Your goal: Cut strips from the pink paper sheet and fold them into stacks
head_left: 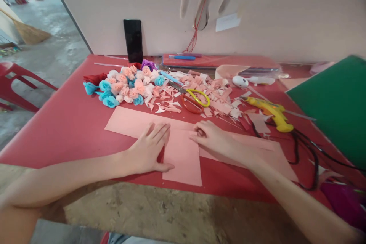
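Observation:
A small sheet of pink paper lies upright across longer pink strips on the red table. My left hand rests flat on it near its left edge, fingers stretched out and thumb on the sheet. At its upper right corner, my right hand has its fingers curled in toward the thumb. Whatever they pinch there is hidden. Longer pink paper strips extend to the left and, under my right forearm, to the right.
Paper roses, pink scraps and scissors with yellow and red handles lie behind my hands. To the right are a yellow glue gun with a black cord and a green board. A phone leans against the wall.

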The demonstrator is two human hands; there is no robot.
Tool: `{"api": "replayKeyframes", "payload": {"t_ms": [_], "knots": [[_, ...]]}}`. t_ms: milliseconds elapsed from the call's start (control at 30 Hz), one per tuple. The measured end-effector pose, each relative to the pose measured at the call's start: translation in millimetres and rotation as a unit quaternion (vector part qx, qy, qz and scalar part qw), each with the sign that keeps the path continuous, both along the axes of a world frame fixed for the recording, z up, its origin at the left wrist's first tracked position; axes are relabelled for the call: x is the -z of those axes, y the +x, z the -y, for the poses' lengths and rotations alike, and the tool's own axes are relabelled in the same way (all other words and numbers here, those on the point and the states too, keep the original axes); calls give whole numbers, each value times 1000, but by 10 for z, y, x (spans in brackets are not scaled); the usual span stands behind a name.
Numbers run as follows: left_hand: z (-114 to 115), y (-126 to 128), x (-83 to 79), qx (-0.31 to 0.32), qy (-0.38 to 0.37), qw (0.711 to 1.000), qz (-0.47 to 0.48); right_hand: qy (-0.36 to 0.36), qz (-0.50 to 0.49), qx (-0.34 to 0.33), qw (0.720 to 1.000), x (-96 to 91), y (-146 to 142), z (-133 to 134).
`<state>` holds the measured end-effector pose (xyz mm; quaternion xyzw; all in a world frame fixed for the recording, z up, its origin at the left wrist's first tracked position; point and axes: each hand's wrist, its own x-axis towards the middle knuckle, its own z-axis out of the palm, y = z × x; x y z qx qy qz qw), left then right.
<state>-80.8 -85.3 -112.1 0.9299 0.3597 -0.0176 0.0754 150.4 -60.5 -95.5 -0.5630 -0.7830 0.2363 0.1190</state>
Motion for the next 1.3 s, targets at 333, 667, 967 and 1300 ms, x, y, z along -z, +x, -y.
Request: {"api": "replayKeyframes", "payload": {"t_ms": [333, 667, 967, 1300], "knots": [[51, 29, -55, -31, 2, 999, 25, 14, -13, -9, 1000, 5, -37, -11], [-152, -5, -322, -81, -150, 963, 208, 1, -185, -7, 983, -163, -196, 90], [-102, 13, -274, -109, -229, 930, 267, -50, -251, -18, 966, -178, -385, 230], [-126, 25, -275, -155, -328, 879, 310, -44, -241, -47, 968, -199, -349, 157]]}}
